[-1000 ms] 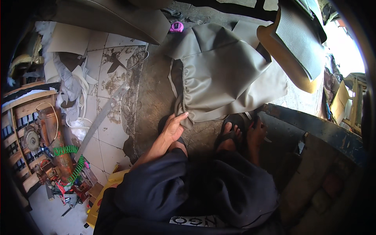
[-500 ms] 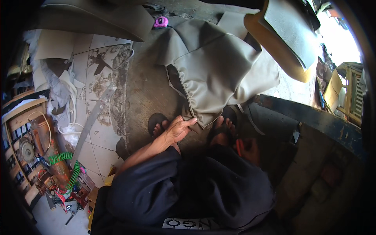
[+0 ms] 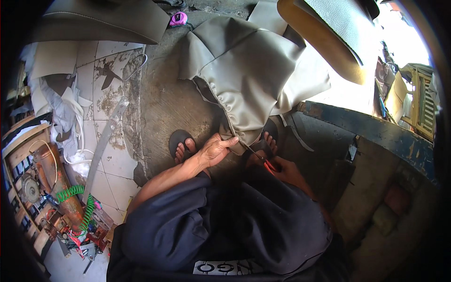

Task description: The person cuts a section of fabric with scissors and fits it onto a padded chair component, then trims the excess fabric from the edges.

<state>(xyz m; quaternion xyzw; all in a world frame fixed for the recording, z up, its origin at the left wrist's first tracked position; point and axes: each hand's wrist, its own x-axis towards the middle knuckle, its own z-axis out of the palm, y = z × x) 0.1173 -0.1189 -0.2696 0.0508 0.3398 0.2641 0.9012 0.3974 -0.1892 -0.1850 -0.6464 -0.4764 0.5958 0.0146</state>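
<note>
My left hand pinches the lower corner of a grey-brown synthetic leather cover, thumb lying across its puckered seamed edge. The cover spreads from between my sandalled feet up to the top of the view, with a dark opening beside the gathered seam. My right hand grips red-handled scissors; their dark blades point up-left to the seam edge just beside my left thumb. Whether the blade tips are around or only against the edge is too small to tell.
A pink tape measure lies above. Padded pieces stand upper right, above a dark metal beam. At left are a steel ruler, a rusty cylinder with a green coiled hose, tools and scraps.
My right hand has moved inward and up, bringing the red scissors to the cover's edge beside my left thumb. My left hand still holds the corner, now slightly further right.
</note>
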